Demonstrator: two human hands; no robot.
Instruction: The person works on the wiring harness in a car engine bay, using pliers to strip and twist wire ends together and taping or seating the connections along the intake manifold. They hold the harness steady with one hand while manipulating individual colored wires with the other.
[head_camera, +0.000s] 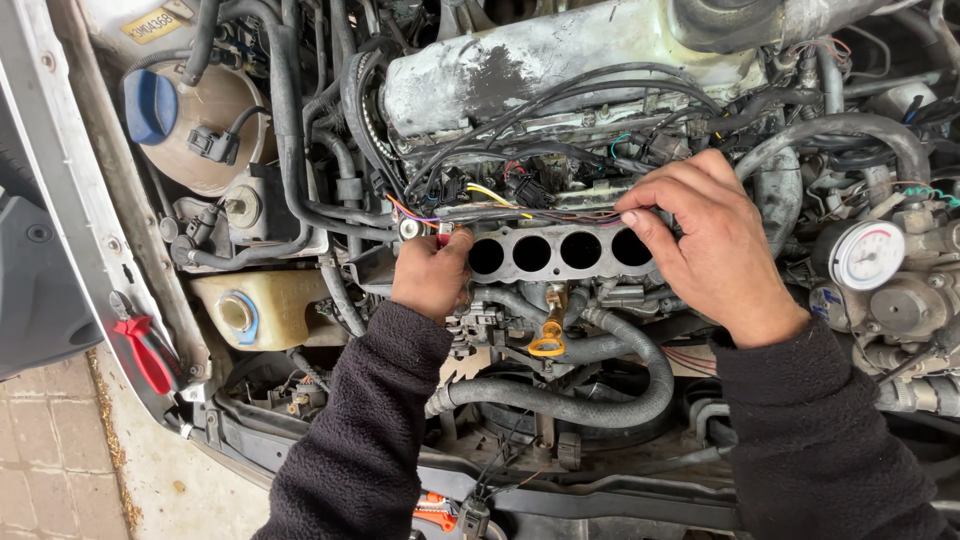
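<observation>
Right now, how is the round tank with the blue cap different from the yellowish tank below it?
The round tank is dome-shaped and beige, while the yellowish tank is boxy and cream-yellow. The round tank's blue cap is big and solid; the yellowish tank's cap is small, metal-coloured with a blue ring. Both sit away from the left hand and right hand gripping the four-hole plate.

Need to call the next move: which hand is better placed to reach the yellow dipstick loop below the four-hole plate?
Left, probably. The left hand grips the plate's left end, nearer the dipstick loop; the right hand lies farther off.
</observation>
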